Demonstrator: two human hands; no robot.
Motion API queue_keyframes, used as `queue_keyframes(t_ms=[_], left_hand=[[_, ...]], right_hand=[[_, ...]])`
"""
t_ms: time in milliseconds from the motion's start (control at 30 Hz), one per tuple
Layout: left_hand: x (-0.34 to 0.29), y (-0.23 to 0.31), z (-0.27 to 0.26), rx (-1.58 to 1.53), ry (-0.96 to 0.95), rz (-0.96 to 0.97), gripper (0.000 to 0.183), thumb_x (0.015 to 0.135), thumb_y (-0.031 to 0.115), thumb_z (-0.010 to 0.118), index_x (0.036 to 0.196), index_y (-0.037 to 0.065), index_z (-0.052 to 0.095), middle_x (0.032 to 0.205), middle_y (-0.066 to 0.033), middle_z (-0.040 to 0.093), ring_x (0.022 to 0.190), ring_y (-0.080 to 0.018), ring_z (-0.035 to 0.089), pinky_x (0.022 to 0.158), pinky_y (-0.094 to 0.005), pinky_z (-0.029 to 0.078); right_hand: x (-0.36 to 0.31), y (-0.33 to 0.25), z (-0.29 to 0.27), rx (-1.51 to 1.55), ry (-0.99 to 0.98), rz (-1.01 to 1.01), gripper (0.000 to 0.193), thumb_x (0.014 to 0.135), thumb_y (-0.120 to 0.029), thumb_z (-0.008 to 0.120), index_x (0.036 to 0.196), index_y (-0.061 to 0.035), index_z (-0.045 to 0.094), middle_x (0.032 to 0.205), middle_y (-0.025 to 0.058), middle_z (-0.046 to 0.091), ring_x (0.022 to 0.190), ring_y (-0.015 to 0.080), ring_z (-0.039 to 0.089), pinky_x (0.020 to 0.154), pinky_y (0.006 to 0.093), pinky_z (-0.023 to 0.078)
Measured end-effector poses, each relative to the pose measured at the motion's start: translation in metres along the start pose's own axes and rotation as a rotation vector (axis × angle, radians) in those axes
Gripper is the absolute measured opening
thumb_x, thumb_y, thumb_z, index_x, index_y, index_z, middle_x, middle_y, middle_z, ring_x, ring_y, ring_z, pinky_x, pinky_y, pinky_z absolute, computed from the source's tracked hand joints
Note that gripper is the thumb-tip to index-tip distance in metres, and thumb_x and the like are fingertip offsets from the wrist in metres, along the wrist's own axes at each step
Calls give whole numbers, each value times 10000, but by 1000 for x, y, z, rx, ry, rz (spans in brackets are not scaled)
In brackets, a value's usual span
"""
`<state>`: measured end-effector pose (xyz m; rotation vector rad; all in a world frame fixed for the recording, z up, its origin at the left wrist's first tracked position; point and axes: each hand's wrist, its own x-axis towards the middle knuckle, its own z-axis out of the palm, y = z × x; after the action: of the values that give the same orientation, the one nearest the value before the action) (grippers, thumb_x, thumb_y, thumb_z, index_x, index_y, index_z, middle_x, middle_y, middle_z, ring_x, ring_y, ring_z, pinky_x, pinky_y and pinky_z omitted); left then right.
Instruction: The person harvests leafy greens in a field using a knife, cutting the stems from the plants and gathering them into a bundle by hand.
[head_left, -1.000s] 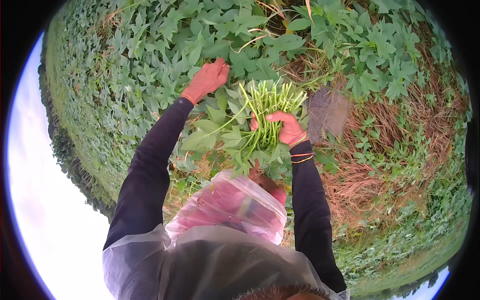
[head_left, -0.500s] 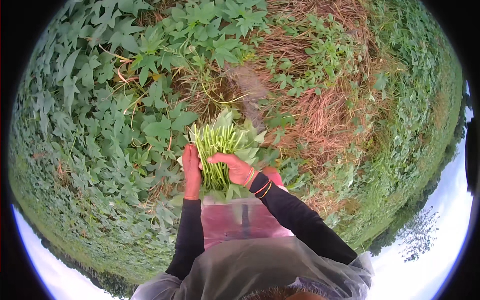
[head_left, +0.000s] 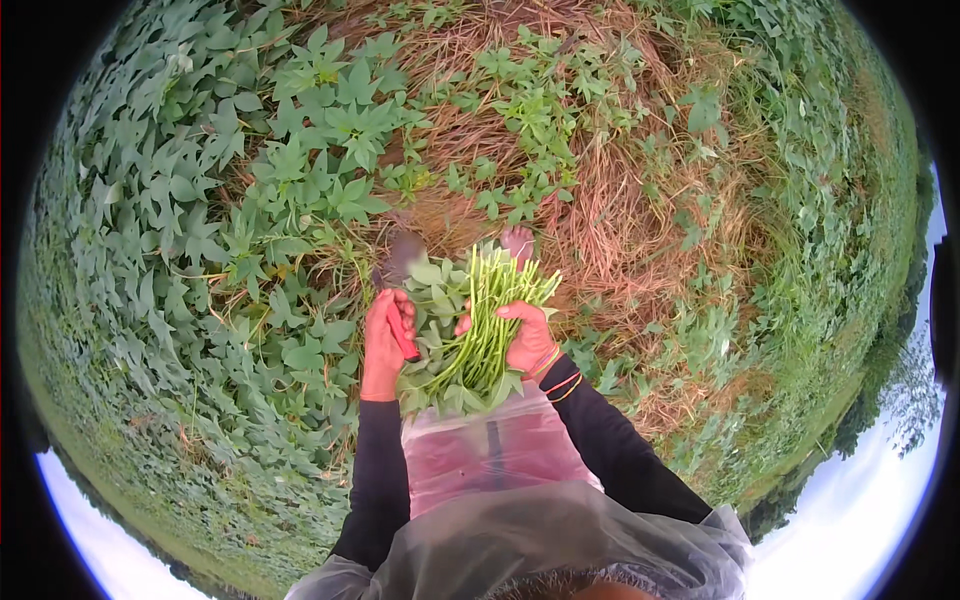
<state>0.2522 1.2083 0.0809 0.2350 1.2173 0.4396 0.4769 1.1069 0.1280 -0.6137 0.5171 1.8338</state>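
My right hand (head_left: pixel 530 338) is closed round a thick bunch of leafy green stems (head_left: pixel 488 315), its thumb lying across the front. The pale cut ends point up and to the right, while the broad leaves hang to the left and below. Just left of the bunch, my left hand (head_left: pixel 382 345) is wrapped round the red handle of a knife (head_left: pixel 402 330). A short dark blade seems to stick out past the fingers. Coloured rubber bands (head_left: pixel 562 385) circle my right wrist and sleeve.
Dense green vines (head_left: pixel 190 190) cover the ground to the left. Dry brown straw (head_left: pixel 640 240) with small leafy shoots lies ahead and to the right. A bare foot (head_left: pixel 517 241) shows just beyond the bunch. Clear plastic over pink cloth (head_left: pixel 500 450) covers my front.
The bunch and my right hand have shifted right, away from my left hand, and the stems have fanned out. The knife's red handle now shows in my left hand. The ground view has shifted.
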Motion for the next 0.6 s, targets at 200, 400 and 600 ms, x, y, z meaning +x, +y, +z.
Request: queue_keyframes(t_ms=[200, 400, 600], left_hand=[[64, 9, 24, -112, 144, 30, 232, 969, 343, 588, 938, 114, 577, 744, -7, 580, 570, -95, 510, 445, -229, 407], [96, -31, 96, 325, 235, -129, 209, 987, 335, 560, 958, 130, 586, 737, 22, 591, 534, -52, 491, 428, -201, 373], [134, -80, 187, 601, 17, -47, 179, 1013, 283, 547, 995, 113, 599, 750, 58, 561, 564, 10, 447, 460, -162, 322]], right_hand=[[-50, -165, -64, 81, 173, -459, 541, 828, -297, 594, 1246, 44, 555, 1080, 195, 661, 1099, 368, 607, 1017, 476, 458], [-100, -318, -79, -204, 516, -852, 483, 881, -289, 621, 1233, 40, 584, 1078, 163, 670, 1031, 280, 626, 981, 384, 473], [1, -414, -174, -1180, 1101, -985, 599, 821, -343, 767, 1274, 16, 610, 1260, 94, 641, 1135, 209, 590, 1023, 344, 421]])
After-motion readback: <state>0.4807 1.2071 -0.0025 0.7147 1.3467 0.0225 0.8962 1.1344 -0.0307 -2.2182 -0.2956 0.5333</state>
